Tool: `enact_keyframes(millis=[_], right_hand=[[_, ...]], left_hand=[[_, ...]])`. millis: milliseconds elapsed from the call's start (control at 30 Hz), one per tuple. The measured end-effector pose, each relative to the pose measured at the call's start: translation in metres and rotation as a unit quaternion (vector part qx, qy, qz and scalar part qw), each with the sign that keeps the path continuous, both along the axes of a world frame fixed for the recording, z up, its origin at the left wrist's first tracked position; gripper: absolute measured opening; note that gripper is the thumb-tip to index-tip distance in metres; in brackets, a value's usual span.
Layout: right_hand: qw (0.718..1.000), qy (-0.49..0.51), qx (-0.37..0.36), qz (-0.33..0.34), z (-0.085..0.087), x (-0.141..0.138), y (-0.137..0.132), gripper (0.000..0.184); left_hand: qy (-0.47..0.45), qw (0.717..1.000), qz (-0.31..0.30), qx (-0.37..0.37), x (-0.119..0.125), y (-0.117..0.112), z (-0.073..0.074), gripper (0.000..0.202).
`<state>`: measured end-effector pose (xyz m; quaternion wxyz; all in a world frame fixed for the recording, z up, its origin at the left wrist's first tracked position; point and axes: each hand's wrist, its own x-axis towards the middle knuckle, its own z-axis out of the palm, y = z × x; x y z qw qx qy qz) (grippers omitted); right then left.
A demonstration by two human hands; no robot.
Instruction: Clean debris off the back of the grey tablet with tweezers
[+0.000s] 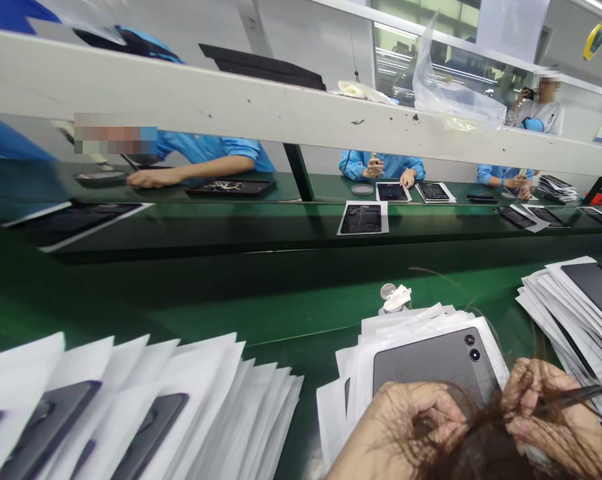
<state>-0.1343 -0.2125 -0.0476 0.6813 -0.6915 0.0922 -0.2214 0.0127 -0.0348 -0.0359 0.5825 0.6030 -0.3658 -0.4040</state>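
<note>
A grey tablet back cover (425,360) with two round camera rings lies on a stack of white sheets (353,380) in front of me. Over its lower part, my left hand (411,423) is closed in a pinch; whatever its fingertips hold is too small to make out. My right hand (555,407), at the cover's right edge, grips slim black tweezers (578,397) that point out to the right. Strands of hair hang across both hands and blur the fingertips. The two hands are close together.
At left stand fanned white sheets (215,400) with dark covers between them. Another stack (555,293) is at right. A small round-lidded container (393,297) sits behind the middle stack. Beyond, a green conveyor (261,233) carries dark panels, under a white beam (181,100); co-workers in blue sit opposite.
</note>
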Motion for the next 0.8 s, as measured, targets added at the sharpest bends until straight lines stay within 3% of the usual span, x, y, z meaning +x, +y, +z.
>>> enact_keyframes(millis=[133,433,700,800], right_hand=[[1.0,0.003,-0.017,0.005,0.001,0.0,-0.001,0.013],[0.999,0.028,0.034,0.011,-0.001,0.0,-0.003,0.017],[0.999,0.016,0.027,0.016,-0.005,-0.004,0.0,0.014],[1.0,-0.006,0.028,0.008,-0.008,-0.006,0.0,0.015]], left_hand=[[0.007,1.0,-0.003,-0.006,0.003,-0.003,0.006,0.026],[0.04,0.999,-0.01,0.008,-0.002,0.0,0.01,0.029],[0.075,0.997,0.009,-0.012,-0.003,0.002,-0.018,0.013],[0.078,0.997,0.016,-0.008,-0.004,0.001,-0.018,0.011]])
